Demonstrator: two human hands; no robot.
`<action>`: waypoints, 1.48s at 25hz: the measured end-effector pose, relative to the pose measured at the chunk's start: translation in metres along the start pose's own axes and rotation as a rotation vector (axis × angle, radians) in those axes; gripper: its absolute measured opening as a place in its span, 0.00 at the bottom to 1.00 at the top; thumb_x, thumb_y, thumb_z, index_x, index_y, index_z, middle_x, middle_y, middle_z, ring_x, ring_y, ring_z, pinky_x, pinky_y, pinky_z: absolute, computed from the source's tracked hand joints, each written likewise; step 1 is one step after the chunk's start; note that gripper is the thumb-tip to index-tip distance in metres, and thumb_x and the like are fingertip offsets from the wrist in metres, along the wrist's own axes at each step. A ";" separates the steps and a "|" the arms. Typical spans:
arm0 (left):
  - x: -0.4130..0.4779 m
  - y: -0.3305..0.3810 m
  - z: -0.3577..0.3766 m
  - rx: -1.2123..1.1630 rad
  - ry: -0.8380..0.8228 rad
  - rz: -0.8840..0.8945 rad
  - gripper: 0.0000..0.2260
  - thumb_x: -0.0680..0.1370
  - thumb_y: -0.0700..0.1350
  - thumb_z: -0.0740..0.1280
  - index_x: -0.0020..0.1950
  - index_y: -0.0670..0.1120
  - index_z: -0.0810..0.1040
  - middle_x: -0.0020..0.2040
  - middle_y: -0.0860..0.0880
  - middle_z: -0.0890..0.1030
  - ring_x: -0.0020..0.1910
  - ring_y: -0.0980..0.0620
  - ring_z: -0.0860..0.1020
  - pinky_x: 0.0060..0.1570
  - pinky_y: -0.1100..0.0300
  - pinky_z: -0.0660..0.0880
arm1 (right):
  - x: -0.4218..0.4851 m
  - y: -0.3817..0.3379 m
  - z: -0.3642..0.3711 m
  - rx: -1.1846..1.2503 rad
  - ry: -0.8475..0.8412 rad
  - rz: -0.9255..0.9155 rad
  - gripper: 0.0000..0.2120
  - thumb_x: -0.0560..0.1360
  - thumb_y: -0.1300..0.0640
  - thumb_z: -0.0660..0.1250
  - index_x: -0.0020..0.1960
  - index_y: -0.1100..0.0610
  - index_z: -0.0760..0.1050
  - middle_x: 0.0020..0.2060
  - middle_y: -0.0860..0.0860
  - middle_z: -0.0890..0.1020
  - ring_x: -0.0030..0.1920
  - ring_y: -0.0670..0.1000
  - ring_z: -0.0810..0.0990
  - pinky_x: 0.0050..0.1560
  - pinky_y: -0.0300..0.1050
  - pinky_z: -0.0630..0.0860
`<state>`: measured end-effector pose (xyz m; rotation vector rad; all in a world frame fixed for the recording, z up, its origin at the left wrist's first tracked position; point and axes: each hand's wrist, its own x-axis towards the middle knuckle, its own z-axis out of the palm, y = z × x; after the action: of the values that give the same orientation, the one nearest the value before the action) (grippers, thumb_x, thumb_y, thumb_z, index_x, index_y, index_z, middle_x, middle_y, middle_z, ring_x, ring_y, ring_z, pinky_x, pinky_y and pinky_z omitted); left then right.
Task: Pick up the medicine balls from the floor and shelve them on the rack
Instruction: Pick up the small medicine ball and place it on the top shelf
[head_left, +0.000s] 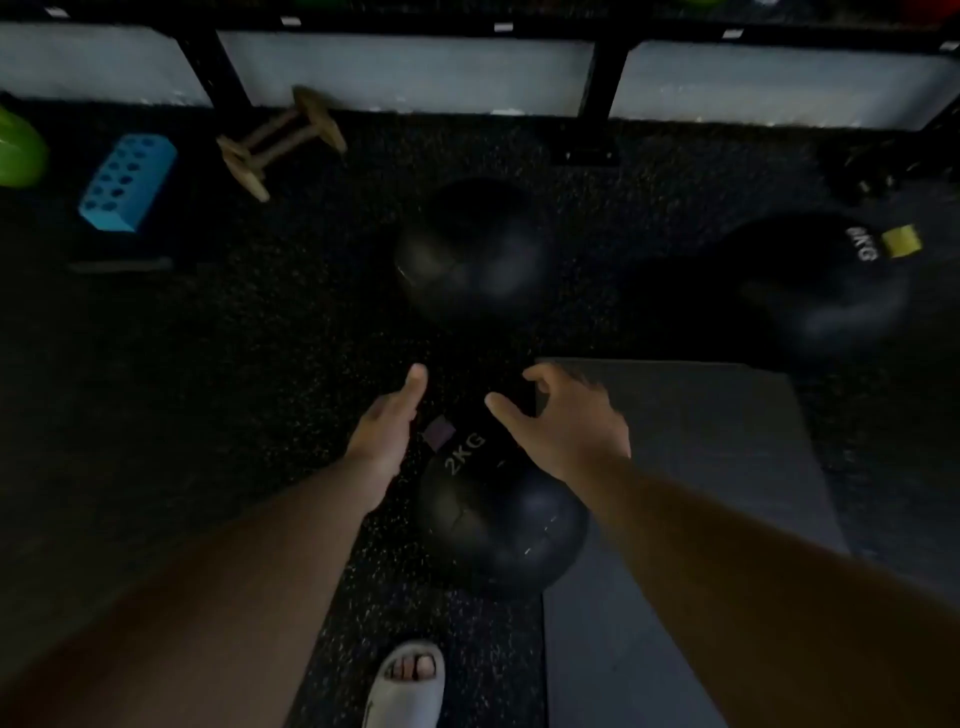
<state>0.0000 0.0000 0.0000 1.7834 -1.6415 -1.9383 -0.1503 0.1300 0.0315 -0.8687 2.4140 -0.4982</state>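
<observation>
Medicine ball (498, 514) marked 2KG, at lower centre, looks light but smooth and round, so both spread, empty hands, left hand (387, 434) and right hand (569, 423), should cup opposite sides.

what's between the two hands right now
In the head view, the upper part of the 2KG ball shows between the left hand and the right hand, both open, with speckled floor beyond it.
</observation>
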 end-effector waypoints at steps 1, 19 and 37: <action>0.027 -0.018 0.012 -0.009 -0.012 0.019 0.29 0.86 0.70 0.58 0.79 0.54 0.76 0.67 0.54 0.80 0.70 0.48 0.74 0.71 0.49 0.69 | 0.020 0.011 0.028 -0.020 -0.026 0.010 0.33 0.75 0.26 0.64 0.72 0.43 0.70 0.70 0.49 0.77 0.71 0.57 0.71 0.68 0.62 0.72; 0.194 -0.149 0.026 -0.143 0.110 -0.338 0.34 0.84 0.73 0.60 0.74 0.49 0.83 0.67 0.43 0.84 0.60 0.41 0.82 0.69 0.45 0.79 | 0.149 0.016 0.213 -0.357 -0.292 -0.028 0.18 0.83 0.37 0.62 0.64 0.48 0.77 0.64 0.52 0.79 0.72 0.59 0.68 0.74 0.61 0.61; 0.077 0.124 -0.089 -0.886 0.151 -0.115 0.42 0.72 0.83 0.63 0.70 0.54 0.86 0.66 0.42 0.89 0.64 0.37 0.84 0.76 0.33 0.75 | 0.109 -0.214 -0.069 0.253 0.327 -0.644 0.04 0.79 0.54 0.74 0.53 0.53 0.83 0.57 0.44 0.87 0.69 0.41 0.76 0.83 0.54 0.47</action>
<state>-0.0329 -0.1600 0.0504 1.5745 -0.4726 -2.0158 -0.1606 -0.0872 0.1542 -1.5429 2.2271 -1.2363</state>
